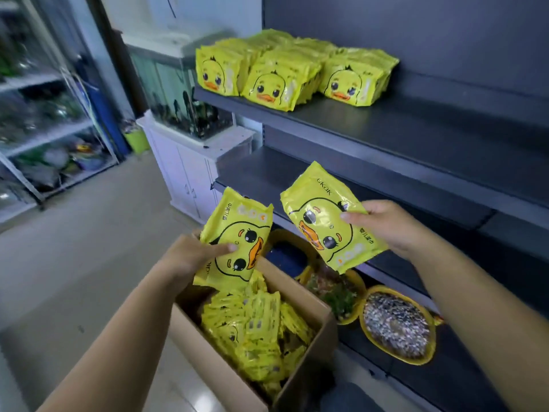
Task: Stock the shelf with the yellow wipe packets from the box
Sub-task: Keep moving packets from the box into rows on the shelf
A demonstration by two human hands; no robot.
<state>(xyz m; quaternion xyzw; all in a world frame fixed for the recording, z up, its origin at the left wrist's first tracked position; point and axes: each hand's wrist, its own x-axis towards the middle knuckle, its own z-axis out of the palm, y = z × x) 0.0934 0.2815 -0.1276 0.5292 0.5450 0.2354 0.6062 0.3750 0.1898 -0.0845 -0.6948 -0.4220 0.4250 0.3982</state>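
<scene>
Head view puts me over the cardboard box (303, 331) at lower centre of the frame, with a yellow packet in each hand. My left hand (190, 257) pinches the left packet (237, 236) by its lower left edge, thumb laid across the duck print, fingers hidden behind; that packet hangs just above the box mouth, touching the heap of loose packets in the box (255, 334). My right hand (386, 227), right of centre, grips the right packet (323, 218) by its right edge, thumb on the front and fingers behind, and holds it higher, in front of the middle shelf (371, 185).

I judge the step in hand to be the carry: two packets are out of the box and neither is placed yet. The stocked rows (285, 72) stand upright on the top shelf (416, 126) in the upper centre of the frame, three rows side by side, with bare dark shelf to their right.

The next move, as I read it, calls for lifting both hands toward the upper centre, turning each packet upright with the duck facing out, and setting it at the front of a row or starting a new one on the bare stretch to the right. The box looks far from empty, so much of the job remains. Bowls (398, 325) sit on the bottom shelf at lower right, beside the box.
</scene>
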